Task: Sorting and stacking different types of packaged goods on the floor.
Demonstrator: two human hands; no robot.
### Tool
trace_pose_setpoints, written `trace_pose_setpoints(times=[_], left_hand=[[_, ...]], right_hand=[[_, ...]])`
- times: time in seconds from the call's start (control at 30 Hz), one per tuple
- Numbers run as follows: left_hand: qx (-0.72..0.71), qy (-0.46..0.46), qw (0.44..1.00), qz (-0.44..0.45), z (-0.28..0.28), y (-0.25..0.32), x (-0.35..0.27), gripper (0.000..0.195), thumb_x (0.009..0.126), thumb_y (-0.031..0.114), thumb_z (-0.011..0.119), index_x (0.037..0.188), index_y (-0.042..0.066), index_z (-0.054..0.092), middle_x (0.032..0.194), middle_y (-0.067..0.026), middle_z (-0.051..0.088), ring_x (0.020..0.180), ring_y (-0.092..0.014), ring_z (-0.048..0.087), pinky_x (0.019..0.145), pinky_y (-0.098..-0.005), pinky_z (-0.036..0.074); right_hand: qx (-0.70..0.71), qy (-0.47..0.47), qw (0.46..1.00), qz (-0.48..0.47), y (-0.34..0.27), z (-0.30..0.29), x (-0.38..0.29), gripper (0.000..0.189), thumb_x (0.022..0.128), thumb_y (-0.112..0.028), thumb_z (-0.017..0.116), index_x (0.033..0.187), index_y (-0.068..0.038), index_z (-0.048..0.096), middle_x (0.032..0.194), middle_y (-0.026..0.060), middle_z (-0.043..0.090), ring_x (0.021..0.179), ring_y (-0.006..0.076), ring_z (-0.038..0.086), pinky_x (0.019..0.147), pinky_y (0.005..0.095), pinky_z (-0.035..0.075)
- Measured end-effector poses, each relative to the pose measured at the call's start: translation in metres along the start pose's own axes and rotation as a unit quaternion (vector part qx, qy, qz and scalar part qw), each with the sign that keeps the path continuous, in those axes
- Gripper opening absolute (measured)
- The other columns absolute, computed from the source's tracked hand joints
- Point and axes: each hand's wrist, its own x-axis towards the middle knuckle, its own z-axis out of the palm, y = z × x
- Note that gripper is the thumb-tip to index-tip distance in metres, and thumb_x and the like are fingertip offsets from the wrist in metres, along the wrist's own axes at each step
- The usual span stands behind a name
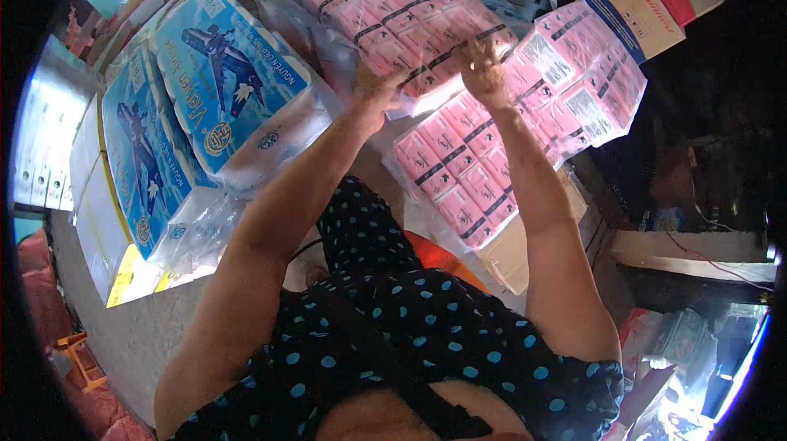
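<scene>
A large bundle of pink tissue packs (424,17) in clear plastic, crossed by black printed bands, lies at the upper middle before me. My left hand (376,89) grips its near left corner, the thumb along the edge and some fingers hidden. At the near right edge, my right hand (484,75) holds the same bundle with its fingers over the top. Below and right of it rests another pink bundle (464,173), partly covered by my right forearm. A further pink bundle (578,81) with white printed labels adjoins it.
Two blue-and-white plastic-wrapped packs (230,75) (144,152) with airplane pictures stand on the left, beside white strapped cartons (92,195). Cardboard boxes (652,1) are at the upper right. Flattened cardboard (507,256) shows under the near pink bundle. An orange object (446,259) sits by my leg.
</scene>
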Motion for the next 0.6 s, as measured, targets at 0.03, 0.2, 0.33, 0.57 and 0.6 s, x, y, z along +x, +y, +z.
trace_pose_setpoints(times=[0.03,0.2,0.33,0.57,0.6], left_hand=[[-0.015,-0.061,0.998,0.028,0.0,-0.008,-0.002,0.046,0.071,0.01,0.065,0.112,0.008,0.044,0.103,-0.0065,0.053,0.094,-0.021,0.053,0.071,-0.0402,0.047],[-0.108,-0.133,0.983,-0.072,-0.008,-0.011,0.001,0.052,0.068,0.005,0.066,0.114,0.008,0.043,0.102,-0.0058,0.054,0.094,-0.022,0.053,0.072,-0.0412,0.047],[-0.116,-0.172,0.974,-0.093,-0.027,-0.017,-0.001,0.054,0.068,0.007,0.067,0.116,0.008,0.042,0.101,-0.0066,0.054,0.091,-0.023,0.053,0.071,-0.0392,0.048],[0.197,-0.116,0.964,-0.138,-0.043,-0.026,-0.097,0.066,0.07,0.038,0.069,0.121,0.009,0.04,0.112,-0.0083,0.045,0.103,-0.022,0.047,0.077,-0.0398,0.044],[0.202,-0.129,0.957,-0.165,-0.045,-0.037,-0.098,0.071,0.068,0.039,0.07,0.123,0.01,0.036,0.112,-0.0083,0.045,0.103,-0.022,0.046,0.077,-0.0402,0.043]], right_hand=[[0.076,-0.007,0.996,-0.039,0.001,0.001,-0.014,0.049,0.078,-0.028,0.058,0.119,-0.004,0.044,0.126,0.0295,0.033,0.114,0.0427,0.037,0.089,0.0449,0.038],[0.106,-0.029,0.994,0.022,-0.057,-0.046,-0.066,0.048,0.081,-0.027,0.057,0.12,-0.003,0.044,0.13,0.0263,0.031,0.117,0.0392,0.037,0.09,0.0378,0.04],[0.046,-0.031,0.998,-0.005,-0.042,-0.098,-0.098,0.046,0.081,-0.03,0.057,0.117,-0.003,0.049,0.126,0.0204,0.04,0.114,0.0332,0.043,0.092,0.0392,0.038],[-0.089,-0.026,0.98,0.174,0.069,-0.155,-0.171,0.038,0.078,-0.029,0.06,0.105,-0.002,0.056,0.102,0.0153,0.058,0.097,0.0288,0.053,0.084,0.0368,0.04],[-0.063,-0.033,0.973,0.218,0.085,-0.151,-0.174,0.04,0.078,-0.031,0.06,0.105,-0.003,0.055,0.101,0.0152,0.058,0.096,0.0292,0.053,0.085,0.0365,0.04]])
